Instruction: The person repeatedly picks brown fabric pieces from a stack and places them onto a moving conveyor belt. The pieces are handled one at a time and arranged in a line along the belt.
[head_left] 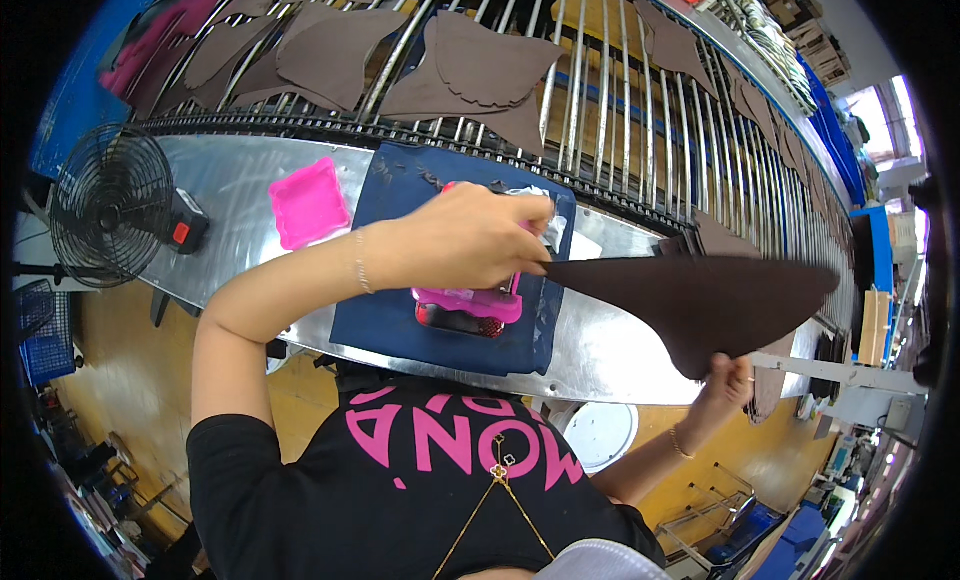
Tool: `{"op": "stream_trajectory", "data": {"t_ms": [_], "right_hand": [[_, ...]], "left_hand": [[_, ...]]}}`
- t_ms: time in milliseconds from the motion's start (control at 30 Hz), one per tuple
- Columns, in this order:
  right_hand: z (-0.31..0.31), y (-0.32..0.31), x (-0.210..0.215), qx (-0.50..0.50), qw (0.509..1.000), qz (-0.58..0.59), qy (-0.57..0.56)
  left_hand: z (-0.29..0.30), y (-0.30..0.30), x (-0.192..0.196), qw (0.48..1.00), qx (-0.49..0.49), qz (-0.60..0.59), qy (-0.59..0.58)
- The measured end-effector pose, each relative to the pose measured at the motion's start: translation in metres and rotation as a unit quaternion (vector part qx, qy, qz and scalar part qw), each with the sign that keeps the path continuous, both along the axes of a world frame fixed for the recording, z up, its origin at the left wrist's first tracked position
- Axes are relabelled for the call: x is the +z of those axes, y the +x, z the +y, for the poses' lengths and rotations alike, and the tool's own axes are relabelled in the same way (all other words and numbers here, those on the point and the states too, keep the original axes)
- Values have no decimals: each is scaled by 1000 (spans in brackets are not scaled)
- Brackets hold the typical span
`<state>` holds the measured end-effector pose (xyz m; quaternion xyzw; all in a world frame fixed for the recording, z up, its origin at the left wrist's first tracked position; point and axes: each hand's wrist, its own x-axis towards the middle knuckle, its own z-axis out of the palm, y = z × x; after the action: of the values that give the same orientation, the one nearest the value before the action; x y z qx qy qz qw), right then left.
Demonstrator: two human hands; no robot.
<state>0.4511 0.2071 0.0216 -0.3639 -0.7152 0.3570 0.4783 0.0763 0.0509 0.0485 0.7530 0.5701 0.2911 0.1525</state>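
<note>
A dark brown, curved flat piece (690, 300), like cut leather or sheet material, stretches between my hands above the right part of the metal table. My left hand (480, 235) pinches its pointed left corner, over the dark blue mat. At its lower right edge, my right hand (728, 385) has its fingers closed on the piece. Beneath my left hand a pink tray (470, 302) rests on a red and black object (460, 322); my hand and forearm hide part of both.
A roller conveyor (575, 110) runs along the far side, carrying several brown cut pieces (490, 65). On the table's left stand a black fan (112, 215) and another pink tray (310, 204). The blue mat (385, 330) bears dark scraps. A round white stool or lid (600, 435) is below.
</note>
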Motion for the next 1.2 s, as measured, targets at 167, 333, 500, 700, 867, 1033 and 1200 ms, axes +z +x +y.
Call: {"op": "stream_trajectory", "data": {"t_ms": [167, 333, 500, 700, 867, 1033, 1200], "right_hand": [[9, -4, 71, -121, 983, -95, 99], [42, -36, 94, -98, 964, -217, 122], [106, -38, 46, -122, 979, -150, 59], [169, 74, -83, -360, 776, -517, 30], [165, 81, -93, -439, 730, -517, -85], [154, 88, -88, -441, 734, -491, -161], [154, 97, -99, -467, 706, -527, -78]], "left_hand": [[60, 8, 24, 982, -23, -139, 128], [93, -13, 90, 964, 68, -255, 21], [122, -72, 28, 912, 141, -385, 16], [135, -139, -85, 767, 251, -590, -1], [141, -176, -147, 702, 314, -639, -34], [143, -190, -173, 694, 353, -624, -68], [136, -191, -165, 722, 448, -525, -46]]}}
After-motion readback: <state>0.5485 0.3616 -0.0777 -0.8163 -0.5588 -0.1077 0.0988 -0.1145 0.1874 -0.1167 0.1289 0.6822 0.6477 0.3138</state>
